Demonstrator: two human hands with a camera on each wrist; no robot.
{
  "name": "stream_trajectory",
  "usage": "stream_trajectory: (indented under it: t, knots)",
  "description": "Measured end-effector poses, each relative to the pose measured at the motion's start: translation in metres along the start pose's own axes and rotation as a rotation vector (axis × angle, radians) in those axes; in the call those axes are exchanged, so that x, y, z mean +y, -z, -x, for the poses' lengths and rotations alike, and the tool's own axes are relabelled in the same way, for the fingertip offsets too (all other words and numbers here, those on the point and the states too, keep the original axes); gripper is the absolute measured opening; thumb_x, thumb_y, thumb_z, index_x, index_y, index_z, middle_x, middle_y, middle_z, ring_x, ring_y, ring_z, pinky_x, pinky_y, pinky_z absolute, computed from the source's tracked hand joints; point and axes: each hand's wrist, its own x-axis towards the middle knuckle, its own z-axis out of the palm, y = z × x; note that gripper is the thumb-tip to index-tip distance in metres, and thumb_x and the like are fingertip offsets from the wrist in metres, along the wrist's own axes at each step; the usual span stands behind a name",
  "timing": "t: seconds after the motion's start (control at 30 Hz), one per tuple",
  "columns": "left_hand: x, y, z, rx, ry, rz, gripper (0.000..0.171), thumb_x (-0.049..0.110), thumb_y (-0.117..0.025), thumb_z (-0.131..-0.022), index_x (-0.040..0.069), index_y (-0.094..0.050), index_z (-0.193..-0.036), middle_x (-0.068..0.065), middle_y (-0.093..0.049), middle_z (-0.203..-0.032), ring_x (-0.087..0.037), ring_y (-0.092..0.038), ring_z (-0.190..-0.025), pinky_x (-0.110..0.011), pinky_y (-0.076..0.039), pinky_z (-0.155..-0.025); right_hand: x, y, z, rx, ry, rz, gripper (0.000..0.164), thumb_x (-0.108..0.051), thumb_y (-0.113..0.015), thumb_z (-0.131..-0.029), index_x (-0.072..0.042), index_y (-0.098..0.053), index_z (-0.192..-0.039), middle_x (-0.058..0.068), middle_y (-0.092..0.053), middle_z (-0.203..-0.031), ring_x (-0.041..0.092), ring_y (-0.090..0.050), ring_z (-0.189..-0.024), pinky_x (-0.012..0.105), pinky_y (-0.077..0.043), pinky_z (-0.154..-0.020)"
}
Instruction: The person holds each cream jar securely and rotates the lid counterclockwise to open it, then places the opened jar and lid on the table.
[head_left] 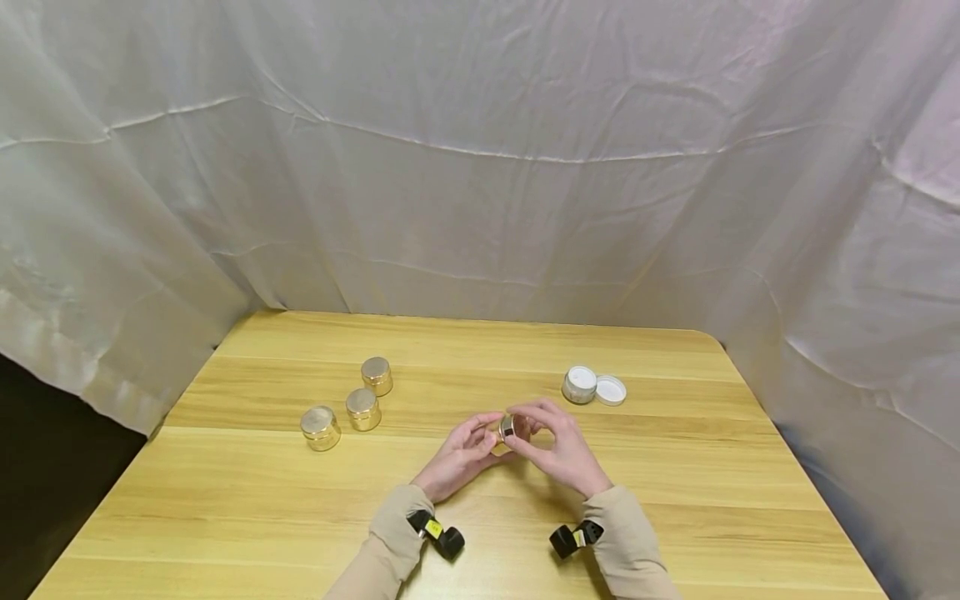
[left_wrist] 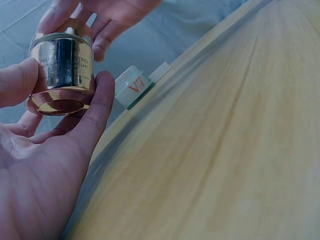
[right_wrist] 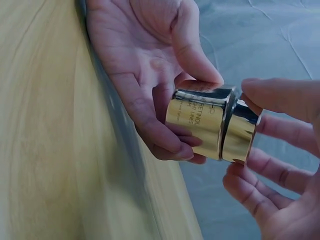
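Observation:
Above the front middle of the table, both hands hold one shiny gold cosmetic jar [right_wrist: 197,120], printed with small dark lettering. My left hand [head_left: 463,458] grips the jar's body between thumb and fingers. With thumb and fingertips, my right hand [head_left: 561,446] grips the gold lid [right_wrist: 241,137] at the other end. In the right wrist view the jar lies on its side, and a dark seam shows where lid meets body. The left wrist view shows the jar's rounded base toward the camera.
Three gold lidded jars stand on the left: one at the back [head_left: 377,377], one in the middle [head_left: 363,410], one nearer the front [head_left: 320,429]. Back right, an uncovered white jar [left_wrist: 133,86] marked V7 stands beside a white lid [head_left: 611,390]. Grey curtains [head_left: 480,208] surround the wooden table [head_left: 262,517].

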Motion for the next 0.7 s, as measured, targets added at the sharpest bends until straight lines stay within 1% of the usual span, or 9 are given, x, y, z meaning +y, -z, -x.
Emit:
stream_trajectory:
  t: [0.1,0.2,0.3,0.33,0.4,0.5,0.57,0.63,0.7]
  knots:
    - [0.0004,-0.0001,-0.0003,0.004,0.011,-0.001,0.054,0.007,-0.046,-0.105,-0.011,-0.022,-0.149,-0.006,-0.050,-0.134,-0.010,-0.057,-0.123,-0.041,-0.043,-0.118,0.0002,0.0012,0.0005,-0.032,-0.013,-0.015,0.040,-0.017,-0.080,-0.084,-0.013,-0.070,-0.123,0.005,-0.068,-0.119,0.023,-0.064,-0.106,0.039,-0.054,-0.094]
    - [0.0008,-0.0007,-0.0004,0.014,0.023,0.001,0.053,0.008,-0.047,-0.104,-0.010,-0.024,-0.149,-0.006,-0.049,-0.134,-0.010,-0.056,-0.123,-0.041,-0.042,-0.118,-0.0003,0.0019,0.0006,-0.050,-0.016,-0.031,0.041,-0.015,-0.079,-0.084,-0.014,-0.069,-0.123,0.006,-0.066,-0.124,0.024,-0.061,-0.114,0.048,-0.050,-0.102]
    - [0.0014,-0.0014,0.0003,0.026,0.034,0.000,0.054,0.008,-0.048,-0.104,-0.010,-0.024,-0.149,-0.003,-0.050,-0.131,-0.010,-0.056,-0.122,-0.039,-0.044,-0.117,-0.0003,0.0014,0.0006,-0.056,-0.010,-0.038,0.043,-0.015,-0.080,-0.084,-0.012,-0.068,-0.125,0.007,-0.065,-0.125,0.025,-0.061,-0.115,0.055,-0.047,-0.104]
    - [0.0016,-0.0015,0.0006,0.028,0.036,-0.004,0.054,0.008,-0.048,-0.104,-0.010,-0.023,-0.149,-0.002,-0.051,-0.130,-0.009,-0.057,-0.121,-0.038,-0.045,-0.117,-0.0003,0.0011,0.0007,-0.054,-0.011,-0.037,0.043,-0.017,-0.079,-0.084,-0.012,-0.068,-0.126,0.007,-0.065,-0.126,0.025,-0.061,-0.113,0.056,-0.047,-0.104]
    - [0.0016,-0.0013,0.0008,0.024,0.032,-0.009,0.056,0.008,-0.047,-0.104,-0.011,-0.021,-0.150,0.000,-0.052,-0.128,-0.009,-0.057,-0.120,-0.037,-0.045,-0.116,-0.0004,0.0001,0.0009,-0.047,-0.013,-0.029,0.044,-0.020,-0.079,-0.086,-0.012,-0.067,-0.127,0.007,-0.065,-0.126,0.024,-0.063,-0.108,0.053,-0.049,-0.101]
    - [0.0010,-0.0006,0.0006,0.008,0.014,-0.009,0.056,0.008,-0.047,-0.105,-0.012,-0.020,-0.150,0.001,-0.054,-0.126,-0.008,-0.058,-0.120,-0.038,-0.045,-0.116,-0.0004,-0.0018,0.0007,-0.024,-0.015,-0.015,0.042,-0.024,-0.077,-0.088,-0.012,-0.068,-0.127,0.006,-0.065,-0.123,0.020,-0.064,-0.101,0.043,-0.053,-0.096]
    - [0.0002,-0.0001,0.0000,-0.007,-0.002,-0.002,0.056,0.008,-0.046,-0.105,-0.013,-0.020,-0.149,0.001,-0.055,-0.128,-0.008,-0.058,-0.122,-0.041,-0.044,-0.117,-0.0010,-0.0026,0.0003,-0.007,-0.006,-0.005,0.040,-0.023,-0.077,-0.089,-0.011,-0.069,-0.125,0.006,-0.066,-0.120,0.019,-0.065,-0.097,0.036,-0.054,-0.091]
    - [-0.0006,0.0005,-0.0003,-0.016,-0.012,0.005,0.053,0.007,-0.046,-0.105,-0.012,-0.022,-0.149,0.000,-0.055,-0.129,-0.009,-0.058,-0.122,-0.043,-0.043,-0.118,-0.0010,-0.0030,-0.0001,0.004,0.008,0.002,0.037,-0.021,-0.077,-0.089,-0.010,-0.070,-0.123,0.006,-0.067,-0.118,0.017,-0.066,-0.095,0.034,-0.055,-0.090]
    - [-0.0012,0.0010,-0.0006,-0.021,-0.014,0.008,0.051,0.007,-0.046,-0.105,-0.011,-0.024,-0.148,-0.001,-0.054,-0.131,-0.009,-0.058,-0.123,-0.043,-0.043,-0.118,-0.0011,-0.0028,-0.0002,0.006,0.025,0.005,0.036,-0.019,-0.077,-0.088,-0.009,-0.070,-0.122,0.006,-0.067,-0.118,0.017,-0.066,-0.095,0.035,-0.056,-0.091]
